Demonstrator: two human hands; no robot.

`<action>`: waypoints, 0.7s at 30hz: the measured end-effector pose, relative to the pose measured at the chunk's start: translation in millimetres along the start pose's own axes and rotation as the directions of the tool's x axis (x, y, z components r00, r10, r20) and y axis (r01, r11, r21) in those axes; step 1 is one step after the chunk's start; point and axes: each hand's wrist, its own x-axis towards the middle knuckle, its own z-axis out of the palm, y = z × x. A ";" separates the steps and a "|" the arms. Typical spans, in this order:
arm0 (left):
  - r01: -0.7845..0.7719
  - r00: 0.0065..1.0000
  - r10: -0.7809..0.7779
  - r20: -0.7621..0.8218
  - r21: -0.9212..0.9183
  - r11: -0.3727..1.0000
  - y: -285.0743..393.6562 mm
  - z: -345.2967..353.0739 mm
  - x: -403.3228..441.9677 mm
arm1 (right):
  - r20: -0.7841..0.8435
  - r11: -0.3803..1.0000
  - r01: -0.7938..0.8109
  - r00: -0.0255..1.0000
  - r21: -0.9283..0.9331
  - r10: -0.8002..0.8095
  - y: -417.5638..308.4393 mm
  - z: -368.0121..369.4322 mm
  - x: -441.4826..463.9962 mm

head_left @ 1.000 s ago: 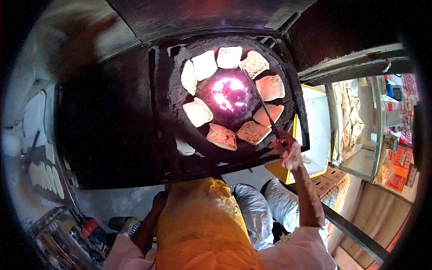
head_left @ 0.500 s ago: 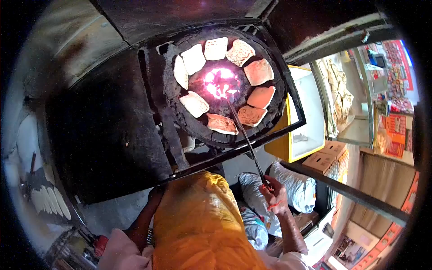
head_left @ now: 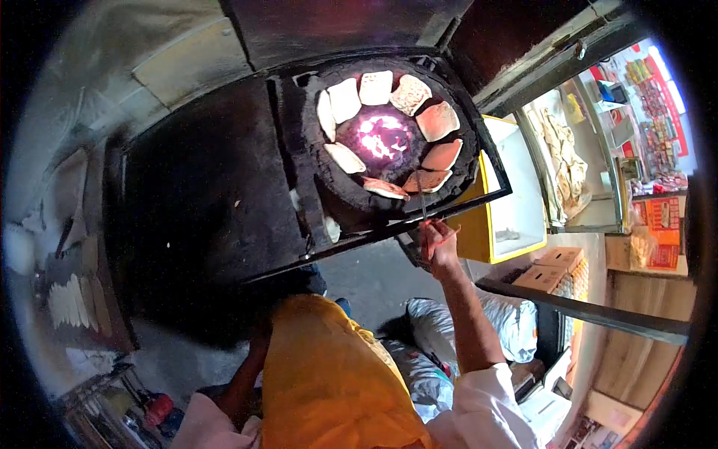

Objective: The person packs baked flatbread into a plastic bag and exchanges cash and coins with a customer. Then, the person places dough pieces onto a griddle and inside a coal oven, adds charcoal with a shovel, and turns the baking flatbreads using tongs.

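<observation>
My right hand [head_left: 437,241] is wrapped round the handle end of a thin dark metal rod [head_left: 421,196], at the front edge of a round clay oven [head_left: 321,168]. The rod's far part reaches in beside a browned flatbread [head_left: 428,180] on the near right side. Several flat square breads, among them a pale one [head_left: 344,100] and a speckled one [head_left: 410,94], line the oven wall in a ring round glowing coals [head_left: 384,138]. My left arm [head_left: 243,382] hangs beside the yellow apron [head_left: 329,367]; the left hand is lost in dark shadow.
A black worktop [head_left: 202,179] adjoins the oven on the left. To the right are a yellow-rimmed bin [head_left: 520,187], cardboard boxes [head_left: 542,278] and a dark rail [head_left: 591,313]. Filled sacks [head_left: 508,325] lie below. Pale dough pieces [head_left: 71,303] stand at far left.
The rod has moved from over the coals to the near right breads, and my right hand has come up closer to the oven's front edge. The camera view has shifted and tilted.
</observation>
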 end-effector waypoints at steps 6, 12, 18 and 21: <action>0.200 0.960 -0.119 0.254 -0.324 0.925 -66.8 42.0 -83.1 | -0.093 0.995 0.093 0.992 0.039 -0.089 18.1 -5.9 -32.1; 0.366 0.930 -0.351 0.113 -0.390 0.845 -102.1 65.3 -167.3 | -0.031 0.916 0.238 0.965 -0.324 -0.262 88.3 -28.0 -172.1; 0.163 0.981 -0.187 -0.048 -0.312 0.936 -157.4 75.1 -194.4 | 0.209 0.656 0.221 0.973 -0.722 -0.098 190.6 -57.2 -329.1; 0.308 0.949 -0.311 0.052 -0.359 0.881 -54.3 -21.7 -207.7 | 0.273 0.496 0.135 0.937 -0.858 0.217 251.5 -40.1 -355.7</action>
